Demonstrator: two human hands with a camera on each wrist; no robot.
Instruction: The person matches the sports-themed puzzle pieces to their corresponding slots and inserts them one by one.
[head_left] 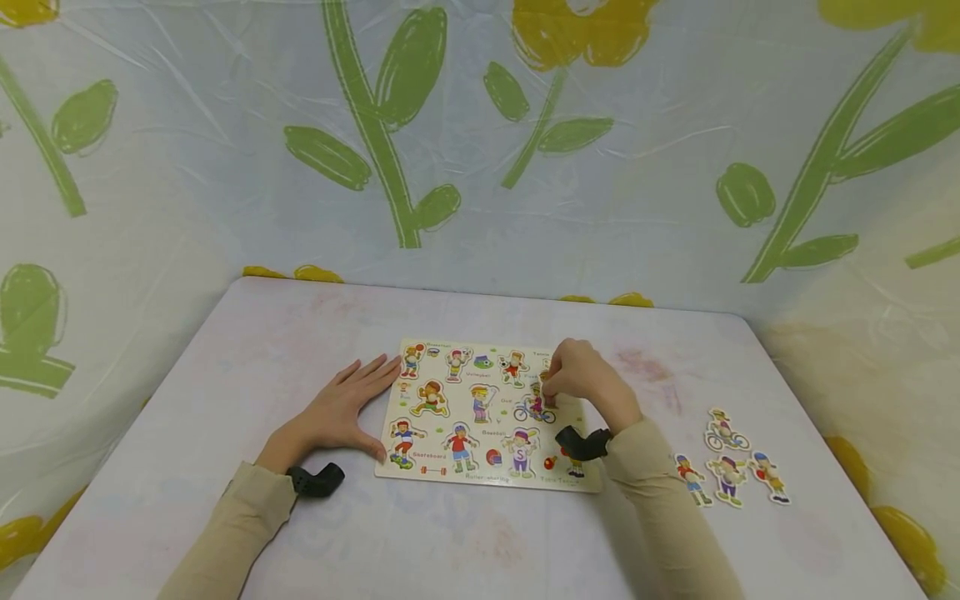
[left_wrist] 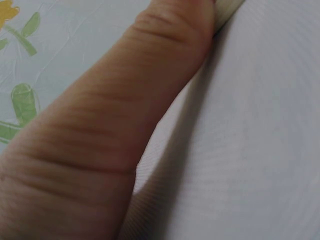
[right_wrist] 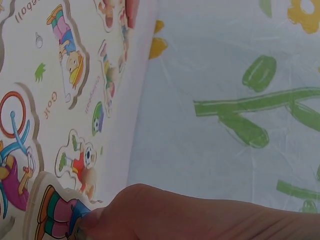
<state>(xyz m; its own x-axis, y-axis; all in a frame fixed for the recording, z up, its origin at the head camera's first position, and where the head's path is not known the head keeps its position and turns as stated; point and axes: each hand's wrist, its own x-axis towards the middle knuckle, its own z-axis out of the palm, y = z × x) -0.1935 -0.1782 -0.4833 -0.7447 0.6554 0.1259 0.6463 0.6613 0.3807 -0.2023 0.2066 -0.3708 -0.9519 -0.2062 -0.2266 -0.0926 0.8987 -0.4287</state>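
Note:
A pale puzzle board (head_left: 438, 429) printed with sporting figures lies on the table between the hands. My left hand (head_left: 341, 408) rests at its left edge with fingers spread and thumb by the lower corner. In the left wrist view the thumb (left_wrist: 115, 105) reaches a sliver of the board's edge. My right hand (head_left: 588, 379) is over the board's upper right. Its fingers pinch a puzzle piece (right_wrist: 52, 215) showing a figure in pink trousers and a blue top. In the right wrist view this piece is beside the bicycle picture (right_wrist: 17, 160); the hand hides part of it.
Several loose puzzle pieces lie right of the board, among them a cyclist (head_left: 722, 432) and a purple-trousered figure (head_left: 727, 479). A white tabletop (head_left: 420, 542) surrounds the board. Behind it hangs a flower-printed sheet (head_left: 465, 267).

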